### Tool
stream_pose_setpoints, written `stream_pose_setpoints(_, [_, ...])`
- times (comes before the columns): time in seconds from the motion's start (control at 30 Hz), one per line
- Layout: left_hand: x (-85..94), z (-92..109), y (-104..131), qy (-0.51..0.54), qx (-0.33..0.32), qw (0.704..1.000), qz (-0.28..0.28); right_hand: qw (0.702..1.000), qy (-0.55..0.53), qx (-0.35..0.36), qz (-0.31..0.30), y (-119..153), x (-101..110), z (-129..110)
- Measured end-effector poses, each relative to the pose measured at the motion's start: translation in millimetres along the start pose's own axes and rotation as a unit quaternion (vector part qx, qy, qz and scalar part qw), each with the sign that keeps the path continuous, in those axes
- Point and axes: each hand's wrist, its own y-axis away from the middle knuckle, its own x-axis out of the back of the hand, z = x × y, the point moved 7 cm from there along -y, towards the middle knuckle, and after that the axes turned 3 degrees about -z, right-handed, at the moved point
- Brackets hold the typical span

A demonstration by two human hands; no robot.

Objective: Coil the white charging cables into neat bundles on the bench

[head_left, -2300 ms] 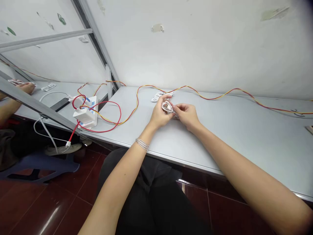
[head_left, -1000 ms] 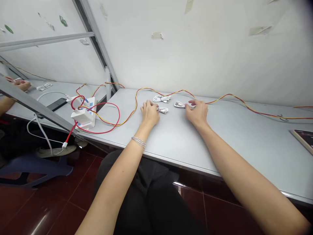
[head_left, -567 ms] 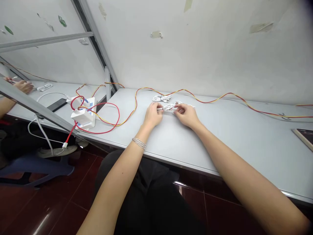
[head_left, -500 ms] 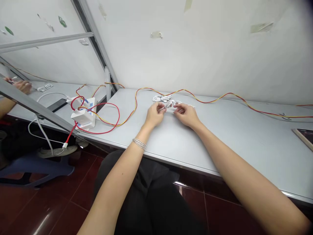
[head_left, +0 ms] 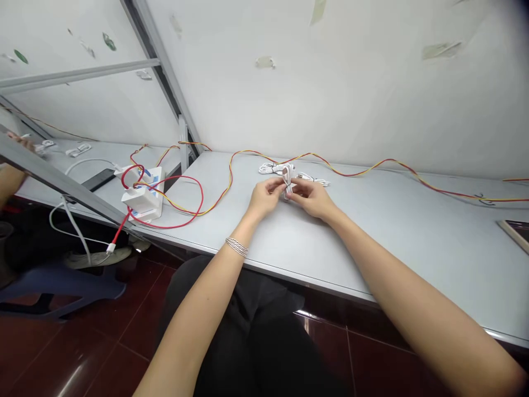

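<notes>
A bundled white cable (head_left: 288,177) stands upright between my two hands, with a dark tie around its middle. My left hand (head_left: 266,197) is closed on its left side, thumb and fingers pinching it. From the right, the fingertips of my right hand (head_left: 311,197) press on the same bundle. Just behind my left hand lies a coiled white cable (head_left: 273,169) with a dark tie. Another tied white cable (head_left: 316,180) rests behind my right hand.
A red and yellow wire (head_left: 351,172) winds along the back of the grey table (head_left: 330,248). At left, white chargers (head_left: 140,199) sit in a power strip (head_left: 157,179) beside a metal frame post (head_left: 173,94). A co-worker's hand (head_left: 22,142) shows far left; a phone-like device (head_left: 514,234) lies far right.
The white cable bundle has turned from lying sideways to upright between my hands. My right hand has closed in on it. The co-worker's hand has shifted left.
</notes>
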Motion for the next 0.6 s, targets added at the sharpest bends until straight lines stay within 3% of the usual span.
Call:
stream_pose_setpoints(0.2, [9.0,-2,3,-0.128,0.038,0.989,0.061,1.0,-0.014,-0.001,0.016,-1,-2,-2])
stream_pose_setpoints(0.6, [7.6,-5,4,-0.101,0.086,0.989,0.067,0.999,-0.01,-0.024,0.047,-1,-1,8])
